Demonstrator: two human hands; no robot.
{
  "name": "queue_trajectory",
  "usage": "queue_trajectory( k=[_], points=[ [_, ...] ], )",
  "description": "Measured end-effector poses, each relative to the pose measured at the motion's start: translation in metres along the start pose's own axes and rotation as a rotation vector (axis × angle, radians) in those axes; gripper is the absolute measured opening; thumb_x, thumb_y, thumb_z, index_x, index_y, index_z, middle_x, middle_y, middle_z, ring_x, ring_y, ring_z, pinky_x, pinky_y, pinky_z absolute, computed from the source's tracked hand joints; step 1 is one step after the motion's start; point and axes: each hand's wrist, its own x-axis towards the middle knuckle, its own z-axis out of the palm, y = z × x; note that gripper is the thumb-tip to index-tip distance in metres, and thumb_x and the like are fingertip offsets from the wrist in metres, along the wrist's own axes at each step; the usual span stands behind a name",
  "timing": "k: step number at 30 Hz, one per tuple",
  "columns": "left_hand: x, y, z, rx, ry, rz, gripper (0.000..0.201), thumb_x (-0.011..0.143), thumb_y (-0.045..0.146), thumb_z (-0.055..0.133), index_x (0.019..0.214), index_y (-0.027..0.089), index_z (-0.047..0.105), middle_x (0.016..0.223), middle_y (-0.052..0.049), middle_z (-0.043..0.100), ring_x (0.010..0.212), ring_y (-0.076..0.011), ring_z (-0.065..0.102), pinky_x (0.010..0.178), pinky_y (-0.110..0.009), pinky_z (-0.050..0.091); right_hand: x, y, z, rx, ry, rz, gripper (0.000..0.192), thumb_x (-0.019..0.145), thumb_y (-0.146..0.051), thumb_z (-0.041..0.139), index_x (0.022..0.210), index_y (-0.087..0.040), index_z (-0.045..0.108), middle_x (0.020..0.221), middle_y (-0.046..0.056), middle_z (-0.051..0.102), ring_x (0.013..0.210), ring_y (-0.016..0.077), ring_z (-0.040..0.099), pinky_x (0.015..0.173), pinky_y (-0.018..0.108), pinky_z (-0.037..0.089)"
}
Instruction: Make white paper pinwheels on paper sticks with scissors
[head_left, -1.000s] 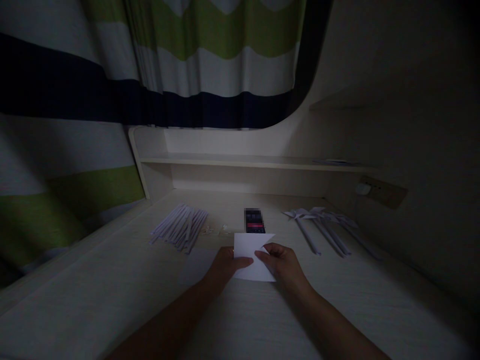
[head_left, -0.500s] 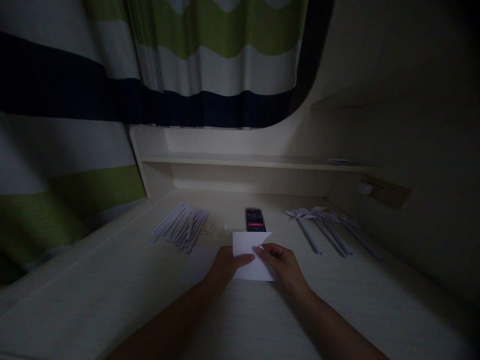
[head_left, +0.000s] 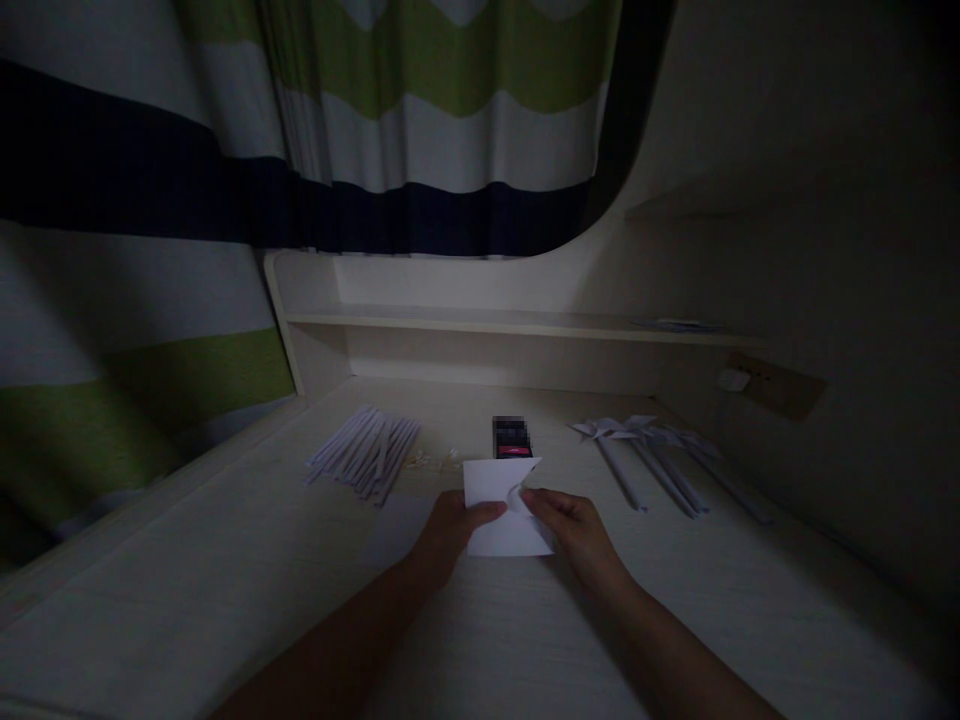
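A white sheet of paper (head_left: 491, 535) is held up over the desk between both hands. My left hand (head_left: 451, 525) grips its left side, thumb lying across the front and fingers behind. At the right side, my right hand (head_left: 570, 520) pinches a flap of the paper between thumb and fingers, and the flap curls toward the middle. The paper's upper right corner stands up as a point. Beneath and left of my left hand, another pale sheet (head_left: 386, 530) lies flat on the desk.
Rolled white paper sticks (head_left: 364, 455) are piled at the left, with small pale bits (head_left: 420, 460) beside them. A phone (head_left: 512, 437) lies behind the paper. Several paper pinwheels on sticks (head_left: 637, 455) lie at the right. A shelf (head_left: 480, 322) runs along the back below a striped curtain (head_left: 457, 140).
The flap in my right hand now curls inward, where before it lay flatter. My right hand has shifted slightly right, and the paper's upper edge sits a bit higher.
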Motion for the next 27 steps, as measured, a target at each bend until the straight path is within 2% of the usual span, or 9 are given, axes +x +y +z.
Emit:
queue_trajectory(
  k=[5,13,19,27],
  points=[
    [-0.001,0.000,0.001,0.018,-0.010,0.010,0.030,0.061,0.032,0.064,0.079,0.008,0.065,0.072,-0.009,0.066,0.062,-0.0179,0.059,0.056,-0.026,0.042,0.000,-0.001,0.000,0.013,0.005,0.035,0.036,0.055,-0.044,0.067,0.072,-0.013,0.070,0.055,0.004,0.065,0.046,0.0141,0.054,0.045,0.024,0.038],
    [-0.001,0.002,0.002,0.100,0.029,0.007,0.028,0.059,0.032,0.064,0.074,0.009,0.066,0.067,-0.007,0.065,0.059,-0.0171,0.057,0.053,-0.025,0.039,0.003,0.009,0.001,0.064,0.021,0.033,0.034,0.047,-0.040,0.073,0.069,-0.014,0.068,0.058,0.006,0.066,0.050,0.0175,0.057,0.050,0.029,0.043],
    [-0.004,0.005,0.006,0.158,0.053,-0.022,0.025,0.058,0.029,0.064,0.070,0.007,0.066,0.063,-0.007,0.064,0.056,-0.0166,0.056,0.051,-0.025,0.038,0.007,0.019,0.000,0.058,0.035,-0.009,0.025,0.047,-0.032,0.073,0.061,-0.014,0.064,0.054,0.002,0.062,0.046,0.0131,0.053,0.047,0.025,0.040],
    [-0.004,0.005,0.002,0.132,-0.065,0.002,0.028,0.060,0.029,0.062,0.079,0.009,0.066,0.072,-0.008,0.066,0.064,-0.0185,0.058,0.057,-0.026,0.041,0.005,0.012,0.000,0.074,-0.036,0.051,0.016,0.048,-0.025,0.070,0.055,-0.014,0.061,0.048,-0.002,0.059,0.041,0.0095,0.048,0.042,0.021,0.035]
  ],
)
